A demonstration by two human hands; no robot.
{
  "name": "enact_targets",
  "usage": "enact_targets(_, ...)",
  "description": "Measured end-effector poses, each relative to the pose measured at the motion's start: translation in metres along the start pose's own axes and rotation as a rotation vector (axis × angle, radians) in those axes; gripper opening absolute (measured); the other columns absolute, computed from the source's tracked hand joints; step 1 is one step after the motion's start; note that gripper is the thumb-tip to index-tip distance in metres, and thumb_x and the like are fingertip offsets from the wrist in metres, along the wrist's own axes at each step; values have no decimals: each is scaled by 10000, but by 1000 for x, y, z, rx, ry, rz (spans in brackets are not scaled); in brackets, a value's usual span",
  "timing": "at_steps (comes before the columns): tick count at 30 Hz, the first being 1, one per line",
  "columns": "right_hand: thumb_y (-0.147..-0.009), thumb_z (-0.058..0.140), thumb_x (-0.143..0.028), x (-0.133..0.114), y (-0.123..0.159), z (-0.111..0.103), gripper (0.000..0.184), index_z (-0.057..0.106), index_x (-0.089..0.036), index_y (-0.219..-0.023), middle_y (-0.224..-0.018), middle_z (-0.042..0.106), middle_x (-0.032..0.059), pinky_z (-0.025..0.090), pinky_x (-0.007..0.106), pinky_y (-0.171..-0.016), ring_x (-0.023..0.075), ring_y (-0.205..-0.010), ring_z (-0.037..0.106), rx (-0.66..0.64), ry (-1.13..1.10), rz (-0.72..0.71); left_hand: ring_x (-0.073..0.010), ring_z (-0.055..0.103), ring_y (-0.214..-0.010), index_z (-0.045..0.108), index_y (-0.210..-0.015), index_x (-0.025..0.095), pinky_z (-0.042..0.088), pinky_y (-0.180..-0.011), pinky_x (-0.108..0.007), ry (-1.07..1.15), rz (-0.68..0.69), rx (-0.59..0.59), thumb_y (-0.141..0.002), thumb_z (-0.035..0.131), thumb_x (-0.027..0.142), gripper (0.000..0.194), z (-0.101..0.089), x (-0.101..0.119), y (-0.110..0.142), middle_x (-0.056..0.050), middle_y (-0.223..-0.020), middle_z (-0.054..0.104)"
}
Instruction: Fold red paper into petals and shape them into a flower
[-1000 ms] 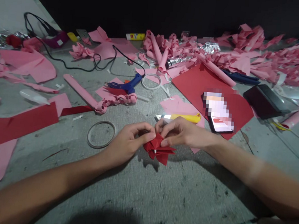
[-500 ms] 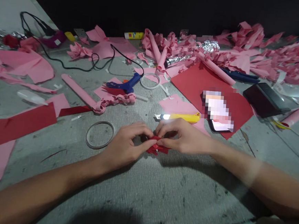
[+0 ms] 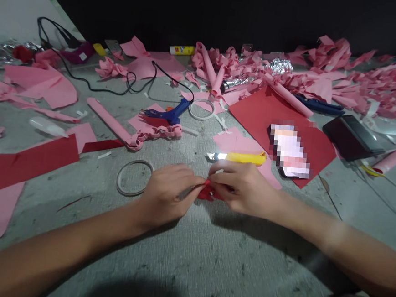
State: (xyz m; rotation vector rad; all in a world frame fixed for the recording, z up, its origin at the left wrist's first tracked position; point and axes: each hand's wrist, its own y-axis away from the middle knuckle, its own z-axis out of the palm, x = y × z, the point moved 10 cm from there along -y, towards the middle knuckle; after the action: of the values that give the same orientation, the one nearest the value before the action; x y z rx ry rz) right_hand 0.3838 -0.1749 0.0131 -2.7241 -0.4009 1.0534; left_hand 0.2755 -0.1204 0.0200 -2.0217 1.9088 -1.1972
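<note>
Between my hands, just above the grey table [image 3: 175, 256], is a small folded piece of red paper [image 3: 210, 193], partly hidden by my fingers. My left hand [image 3: 170, 190] pinches its left edge between thumb and fingertips. From the other side my right hand [image 3: 241, 186] grips the same paper with closed fingers. Right behind the right hand lies a yellow box cutter [image 3: 240, 158] with its blade out, pointing left. A grey tape roll [image 3: 120, 179] lies flat beside my left hand, partly covered by it.
A blue glue gun [image 3: 169, 113] with a black cord lies further back, near a white tape roll [image 3: 200, 114]. A phone [image 3: 291, 151] rests on a red sheet [image 3: 252, 109]. Crumpled pink paper [image 3: 329, 83] lines the back; a red strip [image 3: 28, 165] lies left.
My fingers have shifted on the red paper: the left thumb and fingers have drawn closer together, and the right hand has turned slightly and covers more of it. The view has shifted a little.
</note>
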Motion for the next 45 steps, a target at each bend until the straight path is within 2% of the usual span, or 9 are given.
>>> enact_targets(5, -1040, 602, -98, 5, -1, -4, 191, 769, -180, -1080, -1032, 800, 80, 566, 333, -794, 193, -883, 740, 40, -54, -37, -186, 741, -775, 732, -991, 161, 548, -719, -327, -52, 43, 9, -955, 741, 91, 79, -4, 3, 2, -33, -849, 787)
enact_targets(9, -1051, 610, -105, 1, -1, -7, 163, 745, -196, -1066, -1034, 803, 75, 573, 344, -830, 196, -933, 734, 106, -77, -88, -199, 768, -813, 722, -1007, 169, 558, -745, -344, -94, 53, 19, -938, 754, 78, 119, -5, 3, 4, -31, -888, 808)
enact_targets(13, -1077, 574, -117, 0, -1, -2, 184, 745, -179, -1054, -1079, 793, 98, 577, 365, -857, 206, -962, 729, 57, -77, -104, -194, 760, -846, 734, -1036, 172, 576, -762, -339, -84, 71, 47, -928, 770, 58, 161, -6, 3, 4, -46, -995, 821)
enact_targets(17, -1101, 552, -142, -1, -2, -1, 220, 764, -165, -1044, -1081, 787, 109, 567, 359, -860, 209, -969, 729, 32, -100, -101, -198, 732, -851, 733, -1038, 148, 587, -779, -345, -93, 111, 65, -930, 760, 30, 163, -8, 7, 7, -61, -963, 802)
enact_targets(24, -1004, 729, -143, 11, -5, 2, 73, 785, -169, -1044, -977, 801, 43, 549, 315, -833, 174, -889, 725, -54, -228, 125, -216, 741, -868, 723, -1075, 152, 578, -769, -359, -187, 191, 69, -955, 737, 51, 157, -12, 18, 9, -56, -978, 822)
enact_targets(27, -991, 734, -137, 10, -5, 4, 67, 789, -167, -1014, -950, 793, 38, 541, 305, -804, 166, -856, 714, -86, -258, 144, -214, 755, -870, 717, -1086, 168, 574, -753, -349, -161, 213, 55, -961, 709, 42, 177, -11, 22, 7, -53, -993, 829)
enact_targets(34, -1030, 684, -151, 16, -3, -8, 120, 797, -176, -994, -991, 812, 61, 565, 296, -798, 166, -904, 730, 89, -350, 140, -185, 744, -894, 687, -1262, 171, 596, -824, -321, 81, -35, 161, -949, 805, 178, 335, -23, -3, 0, -71, -1040, 797)
enact_targets(38, -1029, 700, -199, 20, 1, -17, 105, 801, -189, -1003, -991, 827, 63, 578, 301, -770, 172, -894, 741, 224, -363, 128, -179, 745, -918, 699, -1175, 182, 596, -853, -322, 148, -48, 138, -953, 800, 166, 245, -20, -6, -1, -59, -1031, 797)
enact_targets(45, -1030, 704, -181, 17, 2, -11, 111, 807, -201, -1068, -1091, 823, 88, 613, 347, -882, 189, -994, 766, 224, -343, 85, -161, 759, -890, 724, -1119, 186, 600, -842, -296, 143, -67, 143, -967, 807, 153, 177, -17, -8, -2, -48, -999, 817)
